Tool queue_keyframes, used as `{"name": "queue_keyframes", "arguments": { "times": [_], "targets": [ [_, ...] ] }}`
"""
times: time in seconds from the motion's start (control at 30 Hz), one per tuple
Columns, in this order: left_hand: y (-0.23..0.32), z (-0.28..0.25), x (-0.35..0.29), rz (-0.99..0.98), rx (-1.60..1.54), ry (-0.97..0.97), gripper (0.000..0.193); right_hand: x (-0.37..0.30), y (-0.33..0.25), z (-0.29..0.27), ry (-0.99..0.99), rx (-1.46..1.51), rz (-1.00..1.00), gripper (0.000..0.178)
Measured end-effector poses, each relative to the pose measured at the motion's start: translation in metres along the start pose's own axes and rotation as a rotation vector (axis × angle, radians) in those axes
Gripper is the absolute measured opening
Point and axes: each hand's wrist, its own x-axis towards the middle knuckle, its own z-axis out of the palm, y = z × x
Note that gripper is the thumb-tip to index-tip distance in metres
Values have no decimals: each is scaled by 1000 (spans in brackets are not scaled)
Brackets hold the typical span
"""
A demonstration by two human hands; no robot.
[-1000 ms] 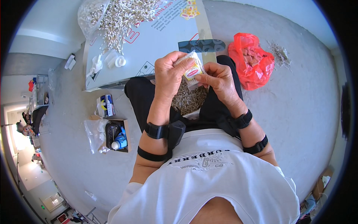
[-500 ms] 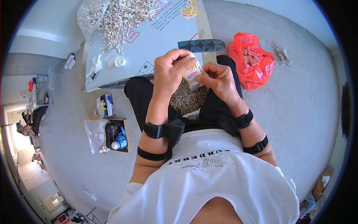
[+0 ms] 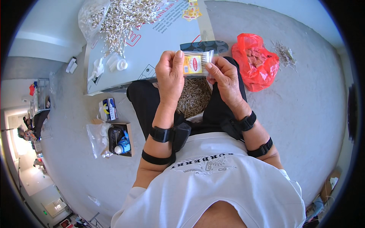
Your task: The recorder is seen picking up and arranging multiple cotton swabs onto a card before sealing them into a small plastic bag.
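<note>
Between my two hands is a small clear zip bag of cotton swabs (image 3: 204,60), with a yellow and white label showing. My left hand (image 3: 170,74) grips its left end, thumb on top. At the other end, my right hand (image 3: 224,74) pinches the bag's edge between thumb and fingers. The bag lies level, its label upward. Below it, between my thighs, sits a container full of loose cotton swabs (image 3: 193,99); its walls are mostly hidden by my legs.
Ahead stands a low table (image 3: 140,49) with a heap of cotton swabs (image 3: 125,19), small yellow cards (image 3: 192,13) and a white tape roll (image 3: 122,64). A red plastic bag (image 3: 247,76) is on the floor at right. An open carton (image 3: 129,140) is at left.
The bag has turned from tilted to level, and its label now faces up. My left hand has shifted to the bag's left end, and my right hand holds its right edge.
</note>
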Motion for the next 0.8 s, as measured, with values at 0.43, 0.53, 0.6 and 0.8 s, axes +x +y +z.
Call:
{"name": "queue_keyframes", "arguments": {
  "times": [0.43, 0.53, 0.6, 0.8],
  "targets": [
    [3, 14, -8, 262, 280, -7, 34, 8, -4, 6, 114, -168, -91, 37],
    [-1, 14, -6, 233, 176, 21, 33, 7, -6, 1, 46, -61, -39, 30],
    [0, 11, -8, 127, 135, 1, 30, 7, -9, 0, -11, -9, -14, 25],
    [-1, -9, 7, 282, 144, -231, 19, 10, -11, -10, -2, -237, -319, 26]
  ]
}}
